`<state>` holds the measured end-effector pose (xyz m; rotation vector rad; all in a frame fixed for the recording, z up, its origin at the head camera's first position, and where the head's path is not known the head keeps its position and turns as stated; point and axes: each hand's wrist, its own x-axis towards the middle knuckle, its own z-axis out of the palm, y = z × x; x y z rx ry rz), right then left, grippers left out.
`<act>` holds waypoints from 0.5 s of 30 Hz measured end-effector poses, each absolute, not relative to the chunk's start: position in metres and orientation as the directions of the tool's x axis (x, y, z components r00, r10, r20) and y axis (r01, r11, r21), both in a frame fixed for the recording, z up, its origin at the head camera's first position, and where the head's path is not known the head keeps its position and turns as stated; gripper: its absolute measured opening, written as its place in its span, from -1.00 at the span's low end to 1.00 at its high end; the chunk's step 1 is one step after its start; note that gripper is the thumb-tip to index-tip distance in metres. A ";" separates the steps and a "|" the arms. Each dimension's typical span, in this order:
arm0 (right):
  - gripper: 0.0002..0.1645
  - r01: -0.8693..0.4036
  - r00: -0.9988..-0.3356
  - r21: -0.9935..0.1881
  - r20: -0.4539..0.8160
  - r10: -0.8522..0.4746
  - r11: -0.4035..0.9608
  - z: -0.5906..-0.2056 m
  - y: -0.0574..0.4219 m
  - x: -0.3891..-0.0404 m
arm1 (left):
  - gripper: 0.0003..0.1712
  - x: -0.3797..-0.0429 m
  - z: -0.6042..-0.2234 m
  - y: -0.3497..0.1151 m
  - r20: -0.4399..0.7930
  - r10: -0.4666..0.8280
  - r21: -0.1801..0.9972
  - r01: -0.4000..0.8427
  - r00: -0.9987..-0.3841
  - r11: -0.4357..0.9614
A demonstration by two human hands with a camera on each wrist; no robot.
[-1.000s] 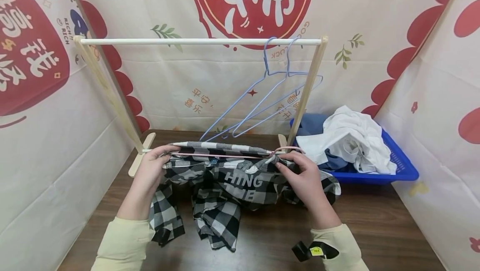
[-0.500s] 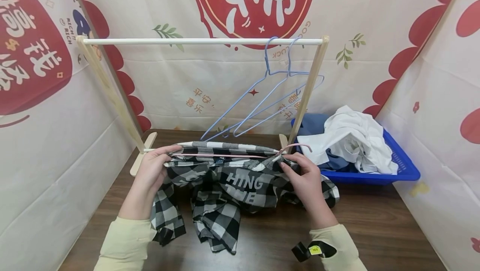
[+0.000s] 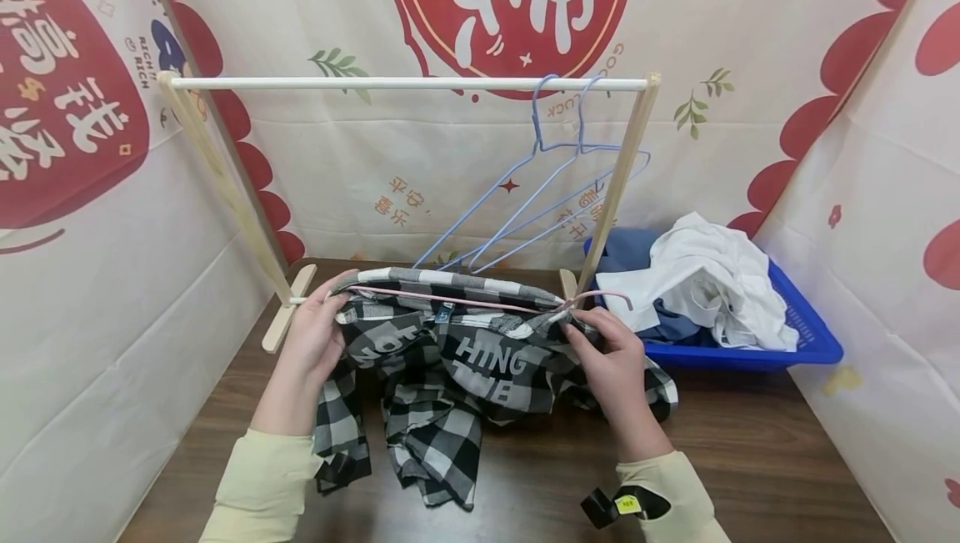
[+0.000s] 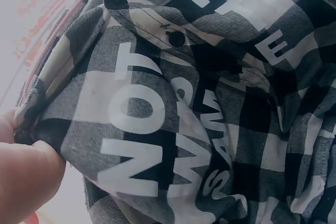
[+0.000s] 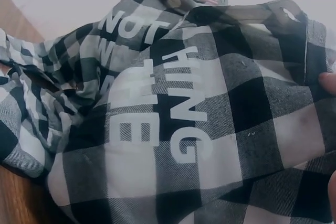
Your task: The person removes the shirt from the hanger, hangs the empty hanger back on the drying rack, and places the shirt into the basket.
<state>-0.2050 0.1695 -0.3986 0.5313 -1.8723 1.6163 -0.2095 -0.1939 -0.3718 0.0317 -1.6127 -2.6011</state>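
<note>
A black-and-white checked shirt point(image 3: 487, 359) with pale printed lettering is held up over the table, its sleeves hanging toward the front. Across its neck opening runs a pink hanger point(image 3: 450, 299), whose hook points out to the right. My left hand point(image 3: 311, 339) pinches the shirt's left shoulder at that end of the hanger. In the left wrist view, thumb and finger grip the fabric edge. On the other side my right hand point(image 3: 611, 368) pinches the cloth of the collar area, just below the hook. The hanger's far right part is hidden inside the shirt.
Behind the shirt stands a wooden rack with a white rail point(image 3: 405, 83). Blue hangers point(image 3: 517, 163) hang at the rail's right end. A blue basket point(image 3: 813, 334) with white and blue clothes sits at the right. Printed cloth walls point(image 3: 300, 168) enclose the table point(image 3: 750, 451).
My left hand has raised the shirt's left shoulder and the hanger end a little, showing more lettering. The hook has shifted slightly right, while my right hand keeps its hold.
</note>
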 end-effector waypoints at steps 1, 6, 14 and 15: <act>-0.79 -0.647 -0.740 -0.742 0.666 0.093 0.175 -0.399 0.170 -0.205 | -0.60 -0.210 -0.373 -0.194 0.036 -0.078 0.893 0.067 -0.996 -0.445; -0.78 -0.633 -0.746 -0.753 0.655 0.117 0.183 -0.398 0.170 -0.205 | -0.64 -0.209 -0.376 -0.193 0.085 -0.081 0.874 0.114 -0.993 -0.472; -0.74 -0.684 -0.711 -0.717 0.696 0.099 0.135 -0.391 0.165 -0.195 | -0.60 -0.209 -0.365 -0.189 0.002 -0.110 0.848 0.060 -0.994 -0.526; -0.73 -0.681 -0.713 -0.720 0.693 0.102 0.130 -0.392 0.165 -0.195 | -0.57 -0.209 -0.364 -0.189 -0.006 -0.105 0.837 0.053 -0.994 -0.545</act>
